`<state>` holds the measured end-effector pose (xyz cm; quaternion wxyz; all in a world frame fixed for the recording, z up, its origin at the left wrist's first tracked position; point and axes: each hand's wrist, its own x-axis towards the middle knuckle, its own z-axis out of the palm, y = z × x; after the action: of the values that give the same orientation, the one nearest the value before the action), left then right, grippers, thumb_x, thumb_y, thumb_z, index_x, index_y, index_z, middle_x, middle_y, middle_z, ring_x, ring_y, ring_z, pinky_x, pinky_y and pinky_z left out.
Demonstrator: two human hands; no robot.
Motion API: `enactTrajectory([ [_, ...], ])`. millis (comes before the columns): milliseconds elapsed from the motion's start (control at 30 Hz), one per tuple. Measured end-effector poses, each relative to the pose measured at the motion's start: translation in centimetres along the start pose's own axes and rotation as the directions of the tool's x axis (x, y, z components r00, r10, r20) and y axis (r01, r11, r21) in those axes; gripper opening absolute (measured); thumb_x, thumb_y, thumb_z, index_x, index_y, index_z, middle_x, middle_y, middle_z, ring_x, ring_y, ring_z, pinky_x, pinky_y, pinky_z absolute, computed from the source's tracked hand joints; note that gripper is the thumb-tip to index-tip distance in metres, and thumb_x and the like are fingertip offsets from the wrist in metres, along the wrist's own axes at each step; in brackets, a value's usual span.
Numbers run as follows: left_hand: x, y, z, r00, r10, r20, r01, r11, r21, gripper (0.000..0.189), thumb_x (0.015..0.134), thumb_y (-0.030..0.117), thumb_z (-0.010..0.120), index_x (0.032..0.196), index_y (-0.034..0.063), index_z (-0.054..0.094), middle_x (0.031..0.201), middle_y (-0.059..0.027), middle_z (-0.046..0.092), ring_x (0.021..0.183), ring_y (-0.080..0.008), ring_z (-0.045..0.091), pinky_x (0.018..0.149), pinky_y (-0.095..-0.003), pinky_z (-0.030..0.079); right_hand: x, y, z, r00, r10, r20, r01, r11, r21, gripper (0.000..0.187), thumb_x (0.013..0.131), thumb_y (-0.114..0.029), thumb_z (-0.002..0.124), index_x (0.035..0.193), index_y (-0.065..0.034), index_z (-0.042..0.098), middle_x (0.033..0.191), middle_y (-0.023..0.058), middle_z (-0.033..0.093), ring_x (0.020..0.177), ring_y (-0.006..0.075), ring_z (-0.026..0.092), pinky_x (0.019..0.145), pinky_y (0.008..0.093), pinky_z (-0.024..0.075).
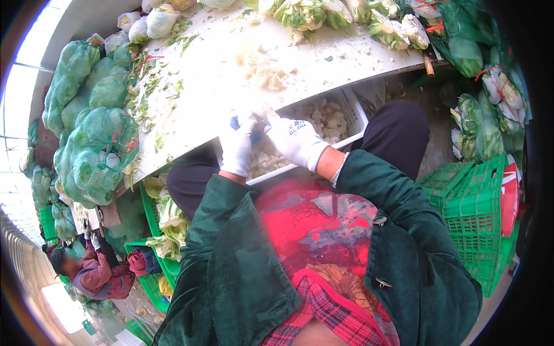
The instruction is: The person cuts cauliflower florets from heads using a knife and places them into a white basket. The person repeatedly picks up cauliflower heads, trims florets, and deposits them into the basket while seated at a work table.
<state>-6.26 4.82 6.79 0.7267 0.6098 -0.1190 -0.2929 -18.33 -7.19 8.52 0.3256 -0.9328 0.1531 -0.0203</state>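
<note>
Both my hands wear white gloves and meet over a white plastic crate [273, 171] holding cut cauliflower florets [331, 122]. My left hand [237, 145] has its fingers bent around something small and pale, with a bit of blue beside the thumb; glare blurs it. The fingers of my right hand [294, 136] reach to the same spot, and I cannot tell whether they grip the piece. Just beyond them, a pile of pale cauliflower pieces [264, 71] lies on the white tabletop [199, 99], with leaf scraps [162, 93] to its left.
Net bags of cauliflower [93, 147] hang over the table's left end. Trimmed cauliflower heads [303, 13] line the far edge, near a wooden handle [428, 65]. Green crates [471, 216] stand at right; another with leafy heads [171, 220] is at left. A co-worker [99, 274] sits lower left.
</note>
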Motion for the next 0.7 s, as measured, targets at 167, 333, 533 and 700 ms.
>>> enactTrajectory([
  [167, -0.2, -1.0, 0.3, 0.995, 0.097, -0.028, -0.091, 0.981, 0.172, 0.025, 0.086, -0.002, 0.066, 0.110, 0.0034, 0.060, 0.102, -0.0065, 0.063, 0.091, -0.0176, 0.064, 0.081, -0.0316, 0.057, 0.6, -0.1, 0.2, 0.998, 0.053, 0.040, -0.050, 0.997, -0.058, 0.060, 0.102, -0.030, 0.040, 0.157, -0.0088, 0.027, 0.101, 0.0248, 0.071, 0.090, 0.0413, 0.069, 0.082, 0.0499, 0.0524],
  [333, -0.1, -1.4, 0.1, 0.986, 0.163, 0.040, -0.167, 0.956, 0.241, 0.028, 0.088, 0.001, 0.066, 0.116, 0.0040, 0.061, 0.106, -0.0065, 0.065, 0.092, -0.0166, 0.065, 0.079, -0.0307, 0.057, 2.0, 1.5, 0.5, 0.989, 0.133, 0.066, -0.142, 0.978, 0.155, 0.055, 0.102, -0.032, 0.040, 0.148, -0.0033, 0.036, 0.108, 0.0272, 0.069, 0.099, 0.0430, 0.067, 0.087, 0.0494, 0.0513],
  [533, 0.4, 0.4, -1.5, 0.978, -0.101, 0.183, 0.112, 0.992, -0.055, 0.039, 0.093, 0.006, 0.063, 0.132, 0.0052, 0.055, 0.110, -0.0057, 0.064, 0.097, -0.0181, 0.064, 0.080, -0.0332, 0.058, 1.6, 2.6, 0.4, 0.982, 0.184, -0.042, -0.163, 0.938, 0.304, 0.062, 0.103, -0.035, 0.043, 0.156, -0.0052, 0.030, 0.097, 0.0299, 0.068, 0.086, 0.0455, 0.067, 0.079, 0.0523, 0.0509],
  [700, -0.1, 1.0, -1.5, 0.979, -0.133, 0.153, 0.153, 0.980, -0.129, 0.041, 0.092, 0.008, 0.063, 0.132, 0.0063, 0.054, 0.109, -0.0071, 0.063, 0.098, -0.0202, 0.065, 0.080, -0.0362, 0.060, 0.3, 2.0, -0.4, 0.990, 0.004, -0.143, 0.028, 0.975, 0.219, 0.062, 0.102, -0.031, 0.047, 0.157, -0.0089, 0.030, 0.098, 0.0293, 0.068, 0.087, 0.0445, 0.066, 0.078, 0.0507, 0.0515],
])
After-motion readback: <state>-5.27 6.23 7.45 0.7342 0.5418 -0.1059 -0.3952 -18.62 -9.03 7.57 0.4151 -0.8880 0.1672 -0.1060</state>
